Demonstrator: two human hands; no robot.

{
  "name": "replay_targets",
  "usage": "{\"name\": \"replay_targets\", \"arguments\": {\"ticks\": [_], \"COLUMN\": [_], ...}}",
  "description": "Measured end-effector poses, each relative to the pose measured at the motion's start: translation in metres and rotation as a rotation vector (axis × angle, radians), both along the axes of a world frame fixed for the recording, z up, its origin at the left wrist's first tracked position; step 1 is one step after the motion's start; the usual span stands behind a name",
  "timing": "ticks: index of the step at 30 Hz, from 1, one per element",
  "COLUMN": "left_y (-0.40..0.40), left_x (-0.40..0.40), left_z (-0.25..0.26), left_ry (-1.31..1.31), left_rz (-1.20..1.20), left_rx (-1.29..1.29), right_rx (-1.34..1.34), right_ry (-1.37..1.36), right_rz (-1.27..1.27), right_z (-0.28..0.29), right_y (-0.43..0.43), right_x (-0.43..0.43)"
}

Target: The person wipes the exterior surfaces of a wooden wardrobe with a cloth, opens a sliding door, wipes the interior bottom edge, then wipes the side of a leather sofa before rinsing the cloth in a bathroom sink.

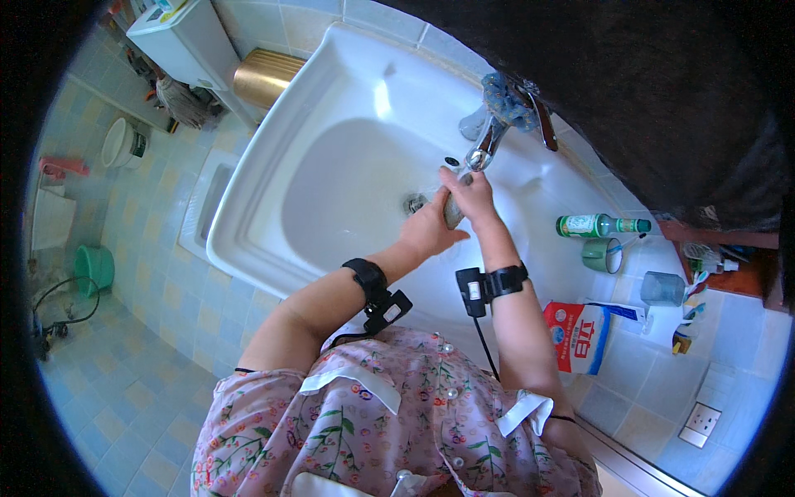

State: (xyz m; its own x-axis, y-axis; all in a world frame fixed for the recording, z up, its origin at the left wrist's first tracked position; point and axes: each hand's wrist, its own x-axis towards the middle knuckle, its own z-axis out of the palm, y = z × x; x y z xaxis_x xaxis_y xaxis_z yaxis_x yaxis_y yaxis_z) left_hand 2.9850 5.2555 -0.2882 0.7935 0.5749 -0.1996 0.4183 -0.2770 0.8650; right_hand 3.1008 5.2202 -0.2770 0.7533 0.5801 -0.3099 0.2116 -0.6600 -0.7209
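Both my hands are over the white ceramic washbasin, just under the spout of a chrome faucet. Between them is a small greyish object; its kind cannot be made out, as fingers cover much of it. My left hand lies along its left side with the thumb sticking out. From the right, my right hand closes around its upper part. A metal drain shows just left of the fingers. A wrinkled blue patterned cloth is wrapped about the faucet's body.
On the right ledge are a green glass bottle, a green mug, a clear cup and a red-and-white packet. Dark cloth hangs at upper right. A white bin and gold container stand left of the basin.
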Motion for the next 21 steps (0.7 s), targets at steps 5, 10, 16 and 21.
{"name": "replay_targets", "arguments": {"ticks": [5, 10, 16, 21], "left_y": [0.026, 0.017, 0.024, 0.014], "left_x": [0.0, -0.008, -0.006, 0.005], "left_z": [0.016, 0.02, 0.02, 0.012], "left_ry": [-0.119, -0.316, -0.174, 0.114], "left_rz": [0.06, -0.111, -0.196, -0.126], "left_rx": [-1.254, -1.989, -1.73, -1.022], "right_rx": [0.673, 0.917, 0.703, 0.473], "right_ry": [0.884, 1.078, 0.694, 0.364], "right_rz": [-0.097, -0.086, -0.174, -0.08], "right_z": [0.018, 0.026, 0.022, 0.01], "right_y": [-0.027, -0.017, -0.018, -0.01], "right_x": [0.011, -0.005, -0.002, -0.001]}}
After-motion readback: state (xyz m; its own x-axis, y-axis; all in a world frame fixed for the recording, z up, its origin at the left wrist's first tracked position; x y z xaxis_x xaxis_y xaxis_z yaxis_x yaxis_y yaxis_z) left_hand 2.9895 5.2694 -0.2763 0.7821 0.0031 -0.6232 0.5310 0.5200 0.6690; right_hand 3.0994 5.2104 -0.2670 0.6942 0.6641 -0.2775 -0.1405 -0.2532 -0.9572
